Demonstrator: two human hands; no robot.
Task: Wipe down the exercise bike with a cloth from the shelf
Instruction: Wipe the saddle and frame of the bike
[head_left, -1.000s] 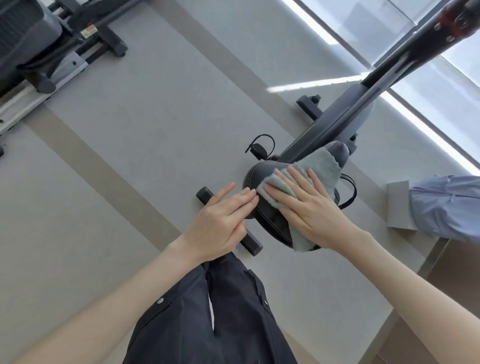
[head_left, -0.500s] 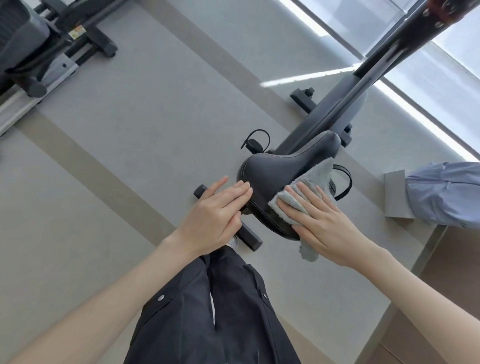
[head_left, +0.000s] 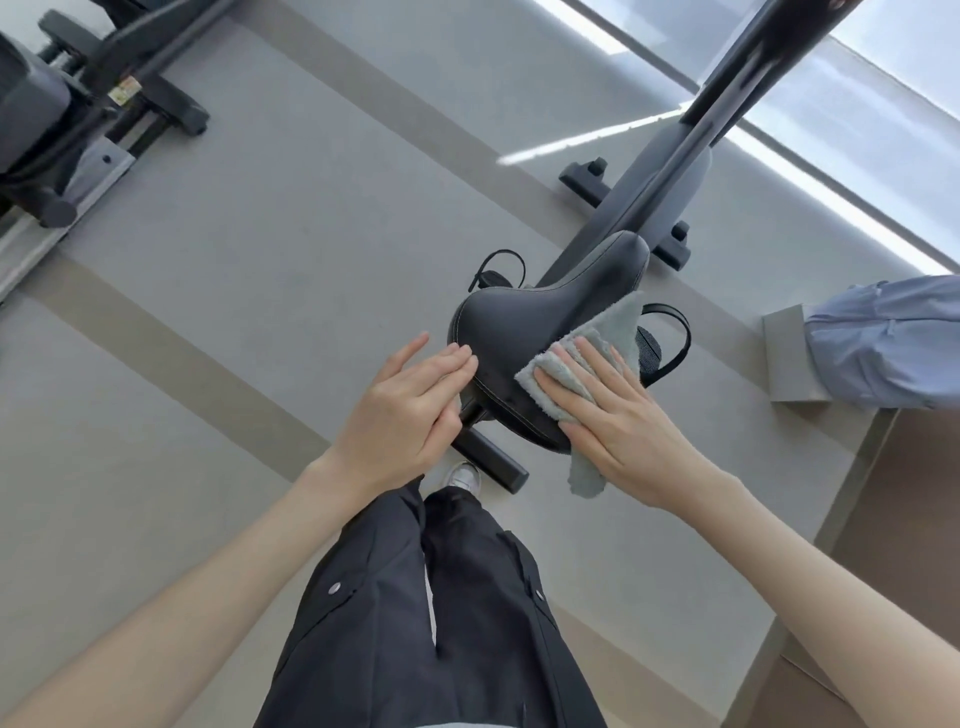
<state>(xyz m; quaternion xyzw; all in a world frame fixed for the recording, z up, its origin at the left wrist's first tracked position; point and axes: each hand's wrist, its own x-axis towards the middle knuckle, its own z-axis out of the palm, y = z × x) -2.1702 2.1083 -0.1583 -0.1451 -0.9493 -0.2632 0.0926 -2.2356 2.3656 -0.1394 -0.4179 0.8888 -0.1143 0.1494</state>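
One grey terry cloth (head_left: 618, 325) is pressed flat, not clutched, under the straight-fingered right hand (head_left: 623, 431) onto the single black padded exercise-bike saddle (head_left: 530, 332), with the left hand (head_left: 405, 410) resting open just across it, while the one yellow sticker (head_left: 124, 89) on a dark machine (head_left: 78, 119) far to the left is unreadable.

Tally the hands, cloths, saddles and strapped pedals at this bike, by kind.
Hands: 2, left hand and right hand
Grey cloth: 1
Saddle: 1
Strapped pedals: 2, and
Total: 6
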